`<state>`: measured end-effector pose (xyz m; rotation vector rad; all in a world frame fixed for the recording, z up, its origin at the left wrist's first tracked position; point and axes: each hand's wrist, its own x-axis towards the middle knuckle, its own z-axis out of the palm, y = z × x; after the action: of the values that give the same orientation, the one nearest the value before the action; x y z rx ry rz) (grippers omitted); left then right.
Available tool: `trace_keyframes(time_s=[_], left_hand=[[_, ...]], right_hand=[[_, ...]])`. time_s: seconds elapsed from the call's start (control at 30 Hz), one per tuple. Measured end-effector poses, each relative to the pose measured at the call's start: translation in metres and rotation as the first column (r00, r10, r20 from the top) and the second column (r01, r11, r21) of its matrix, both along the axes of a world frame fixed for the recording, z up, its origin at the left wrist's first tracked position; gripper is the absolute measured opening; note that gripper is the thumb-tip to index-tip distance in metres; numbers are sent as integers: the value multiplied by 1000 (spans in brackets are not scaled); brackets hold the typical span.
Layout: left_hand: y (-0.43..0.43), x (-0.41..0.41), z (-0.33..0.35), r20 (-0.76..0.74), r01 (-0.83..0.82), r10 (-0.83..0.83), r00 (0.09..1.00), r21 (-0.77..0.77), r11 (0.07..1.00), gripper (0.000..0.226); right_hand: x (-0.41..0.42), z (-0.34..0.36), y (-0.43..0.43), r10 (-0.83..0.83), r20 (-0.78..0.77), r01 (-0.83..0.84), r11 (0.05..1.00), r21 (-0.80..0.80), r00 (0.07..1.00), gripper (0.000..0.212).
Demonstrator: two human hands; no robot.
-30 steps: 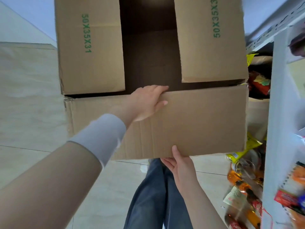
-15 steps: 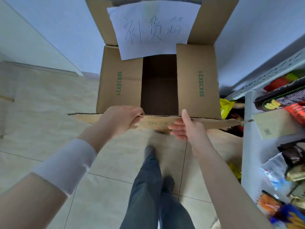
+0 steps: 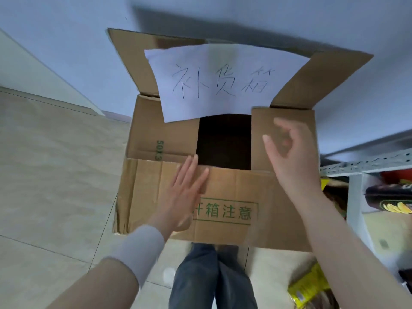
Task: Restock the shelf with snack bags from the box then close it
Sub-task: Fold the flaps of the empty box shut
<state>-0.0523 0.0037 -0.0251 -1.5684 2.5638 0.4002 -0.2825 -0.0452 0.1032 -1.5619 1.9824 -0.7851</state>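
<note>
Tiled floor (image 3: 55,175); left hand (image 3: 185,192) flat on box (image 3: 156,134) front flap (image 3: 274,219); right hand (image 3: 289,157) relaxed, empty, above side flap (image 3: 287,117).

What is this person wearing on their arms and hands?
The left grip and right grip are bare hands with no gloves. A wide white band wraps the left wrist. The right arm is uncovered as far as the picture shows, with no watch or sleeve. The picture is too blurred to tell whether there are rings.
</note>
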Motion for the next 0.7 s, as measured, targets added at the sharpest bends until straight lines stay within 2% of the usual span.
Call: trace_keyframes(time_s=[0.1,0.2,0.27,0.37,0.47,0.57,0.7], left_hand=[[16,5,-15,40,-53,51,998,41,998,58],[16,8,-27,84,-47,43,995,46,998,59],[13,8,-29,59,-55,52,997,55,997,61],[14,7,-32,34,-66,65,997,50,997,61],[15,8,-34,28,-72,71,997,36,997,60],[14,7,-34,38,-74,73,997,18,997,60],[13,5,-33,65,-74,73,995,20,997,60]], right_hand=[[-3,6,-64,160,-278,-218,956,-195,947,57],[-3,12,-120,234,-537,-389,900,-195,811,68],[-3,8,-144,277,-597,-442,885,-146,753,68],[-6,0,-166,265,-620,-469,863,-190,739,51],[-5,6,-183,275,-476,-404,894,-194,835,32],[-4,10,-198,310,-417,-402,903,-152,854,26],[-4,10,-200,300,-360,-380,908,-175,883,24]])
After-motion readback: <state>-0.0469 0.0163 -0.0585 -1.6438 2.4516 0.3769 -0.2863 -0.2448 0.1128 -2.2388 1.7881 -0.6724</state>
